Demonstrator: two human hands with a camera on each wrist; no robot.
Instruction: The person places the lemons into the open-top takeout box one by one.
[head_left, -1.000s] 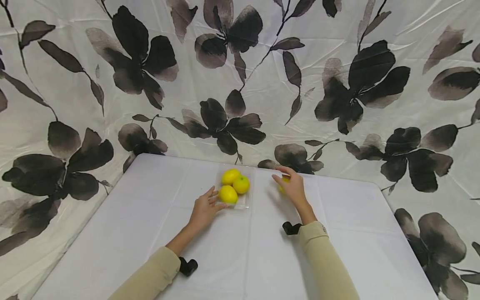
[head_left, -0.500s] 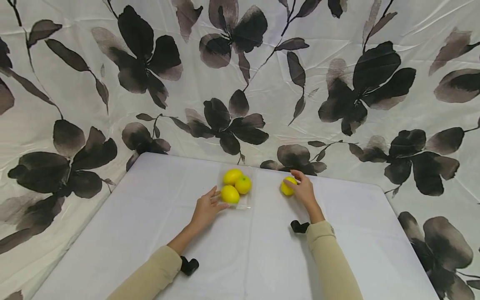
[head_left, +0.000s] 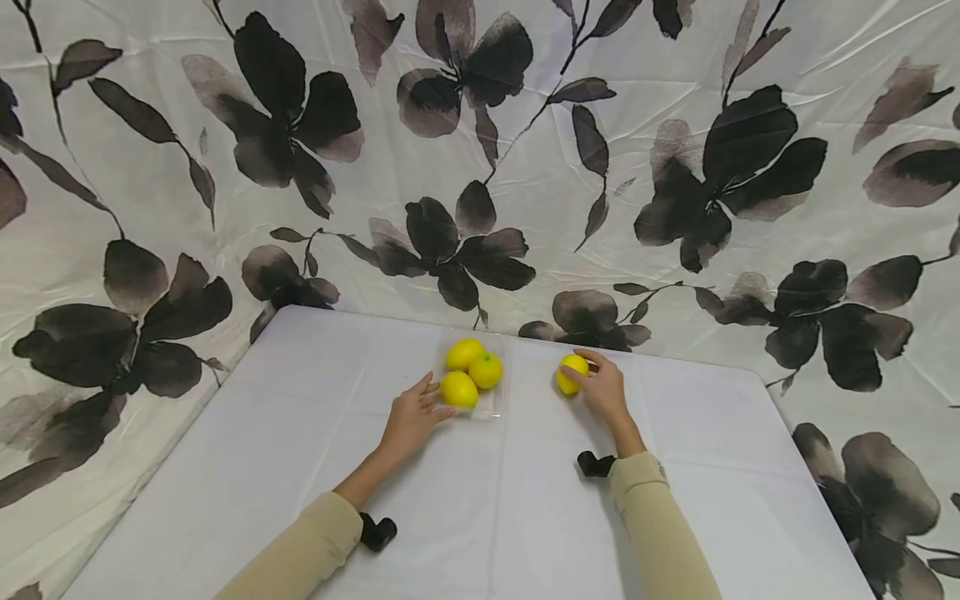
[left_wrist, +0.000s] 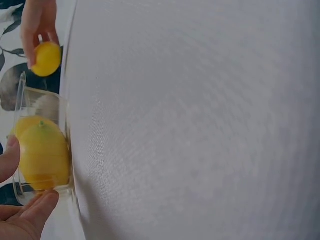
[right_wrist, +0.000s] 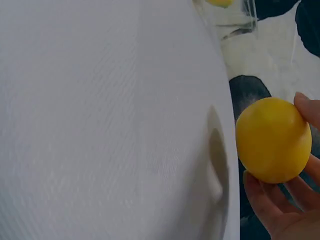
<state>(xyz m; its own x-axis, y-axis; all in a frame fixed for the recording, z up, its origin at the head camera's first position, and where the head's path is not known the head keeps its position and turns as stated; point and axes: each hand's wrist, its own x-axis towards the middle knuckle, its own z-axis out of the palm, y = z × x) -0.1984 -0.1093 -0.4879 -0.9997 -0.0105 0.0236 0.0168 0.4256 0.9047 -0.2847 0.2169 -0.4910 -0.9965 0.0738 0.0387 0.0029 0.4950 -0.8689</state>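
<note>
Near the table's back edge stands a clear plastic container (head_left: 491, 407) with three yellow lemons (head_left: 459, 389) in it. My left hand (head_left: 411, 419) holds its near left corner, fingers at the left side and thumb at the front. In the left wrist view, a thumb and a fingertip touch the container's wall (left_wrist: 55, 102). To the right of the container, my right hand (head_left: 603, 392) grips another lemon (head_left: 572, 374) between thumb and fingers. The right wrist view shows this lemon (right_wrist: 272, 140) raised, its shadow apart from it on the tabletop.
A white cloth covers the table (head_left: 420, 508). Behind it hangs a pale curtain (head_left: 570, 200) with dark printed flowers. Each wrist bears a small black camera, one at the left cuff (head_left: 378, 532) and one at the right cuff (head_left: 596, 464).
The right hand has moved slightly right, then a little back left. Its lemon, mostly hidden a second ago, now shows between the fingers. The left hand and the container have stayed in place.
</note>
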